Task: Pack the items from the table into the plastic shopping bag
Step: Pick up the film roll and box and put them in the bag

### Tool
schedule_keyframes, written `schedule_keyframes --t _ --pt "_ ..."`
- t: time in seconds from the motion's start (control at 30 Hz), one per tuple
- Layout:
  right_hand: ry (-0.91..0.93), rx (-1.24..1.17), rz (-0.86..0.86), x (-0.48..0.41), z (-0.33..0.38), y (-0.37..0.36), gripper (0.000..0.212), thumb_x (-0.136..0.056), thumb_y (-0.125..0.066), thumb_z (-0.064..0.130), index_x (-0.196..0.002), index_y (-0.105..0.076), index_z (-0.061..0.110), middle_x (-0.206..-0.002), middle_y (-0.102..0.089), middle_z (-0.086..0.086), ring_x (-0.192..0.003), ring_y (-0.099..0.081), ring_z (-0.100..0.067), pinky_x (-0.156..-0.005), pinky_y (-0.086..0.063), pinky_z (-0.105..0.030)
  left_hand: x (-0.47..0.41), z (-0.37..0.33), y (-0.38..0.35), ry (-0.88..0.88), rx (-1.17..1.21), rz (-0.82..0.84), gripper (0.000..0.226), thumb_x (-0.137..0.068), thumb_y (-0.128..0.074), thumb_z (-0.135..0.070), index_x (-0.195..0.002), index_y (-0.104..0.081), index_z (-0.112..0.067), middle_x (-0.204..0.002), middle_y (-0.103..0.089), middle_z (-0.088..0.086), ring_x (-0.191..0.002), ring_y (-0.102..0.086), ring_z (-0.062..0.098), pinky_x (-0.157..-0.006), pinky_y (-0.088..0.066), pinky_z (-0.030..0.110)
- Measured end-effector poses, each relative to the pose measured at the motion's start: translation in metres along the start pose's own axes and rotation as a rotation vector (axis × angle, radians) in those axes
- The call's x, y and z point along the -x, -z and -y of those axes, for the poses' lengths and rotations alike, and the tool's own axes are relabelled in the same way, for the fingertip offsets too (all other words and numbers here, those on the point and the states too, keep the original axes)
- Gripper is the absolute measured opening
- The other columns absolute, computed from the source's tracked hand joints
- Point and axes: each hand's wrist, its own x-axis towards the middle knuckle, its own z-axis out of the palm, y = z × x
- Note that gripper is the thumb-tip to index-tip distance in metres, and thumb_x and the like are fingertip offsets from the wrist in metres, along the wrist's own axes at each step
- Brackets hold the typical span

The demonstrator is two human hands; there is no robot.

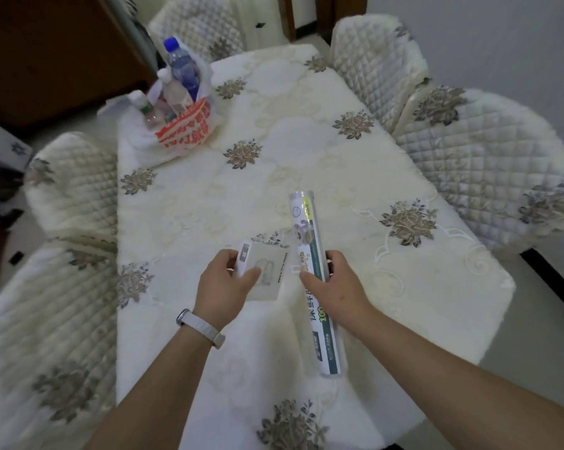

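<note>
long clear-wrapped roll with green label [309,280] gripped mid-length by right hand [335,287] | small flat translucent packet [267,271] pinched by left hand [225,287] | white-orange plastic shopping bag [183,125] far-left on table, bottles inside | roll best inserted end-first, upright

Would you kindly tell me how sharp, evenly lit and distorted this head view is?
Head view: wide-angle distortion bows the table and chairs; light is soft, without glare or hard shadows; large print on the roll in the right hand reads, while the packet in the left hand looks washed out and the shopping bag blurred.
</note>
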Motion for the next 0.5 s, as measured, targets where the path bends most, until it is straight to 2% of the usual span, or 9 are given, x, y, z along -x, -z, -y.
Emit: schedule_keyframes --t 0.2,0.37,0.5 --pt "0.104 0.046 0.174 0.024 0.027 -0.034 0.041 -0.087 -0.068 0.036 -0.12 -0.045 0.026 -0.093 -0.062 0.012 -0.078 -0.064 -0.007 -0.069 -0.056 -0.029 0.062 0.025 0.054 0.106 0.078 -0.199 0.02 -0.083 -0.074 -0.029 -0.094 -0.059 -0.025 -0.088 -0.067 -0.008 -0.077 -0.064 0.013 -0.061 -0.053 0.028" --pt "0.199 0.07 0.323 0.052 0.053 -0.083 0.042 -0.087 -0.069 0.036 -0.121 -0.046 0.027 -0.094 -0.064 0.01 -0.08 -0.065 -0.008 -0.067 -0.053 -0.026 0.107 0.065 0.102 0.191 0.165 -0.351 0.024 -0.081 -0.076 -0.031 -0.099 -0.06 -0.028 -0.089 -0.069 -0.004 -0.079 -0.067 0.02 -0.07 -0.058 0.046" --pt "0.231 0.128 0.387 0.076 0.066 -0.132 0.038 -0.088 -0.068 0.036 -0.118 -0.047 0.025 -0.088 -0.062 0.005 -0.071 -0.062 -0.01 -0.059 -0.052 -0.029 0.141 0.101 0.14 0.2 0.271 -0.425 0.025 -0.082 -0.076 -0.026 -0.101 -0.062 -0.032 -0.09 -0.07 -0.004 -0.081 -0.069 0.018 -0.073 -0.059 0.047"
